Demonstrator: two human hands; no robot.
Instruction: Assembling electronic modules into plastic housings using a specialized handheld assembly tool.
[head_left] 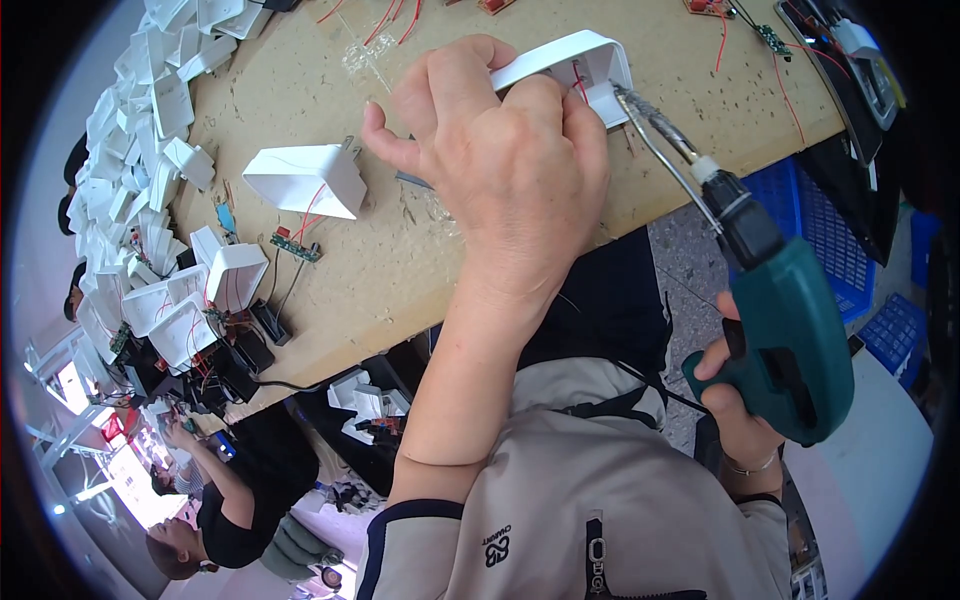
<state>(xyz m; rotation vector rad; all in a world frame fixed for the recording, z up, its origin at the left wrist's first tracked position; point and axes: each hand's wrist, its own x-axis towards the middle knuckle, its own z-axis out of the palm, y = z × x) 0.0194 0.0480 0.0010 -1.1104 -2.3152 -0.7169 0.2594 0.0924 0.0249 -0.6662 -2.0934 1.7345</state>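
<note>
My left hand (505,145) reaches over the worktable with its fingers closed around a white plastic housing (575,48), whose open end faces right. A short red wire (580,82) shows inside it. In my right hand (738,415) is a green soldering gun (795,310), gripped by its handle. The gun's metal tip (625,95) is at the housing's open end; whether it touches anything inside I cannot tell. Left of my left hand lies another white housing (300,175) with metal prongs and red wires, beside a small green circuit board (296,245).
White housings (160,100) pile up along the table's left side, with black parts (240,365) nearer. More circuit boards (770,40) and red wires lie at the far edge. Blue plastic crates (835,220) stand on the right below the table (350,310). A co-worker (235,500) sits lower left.
</note>
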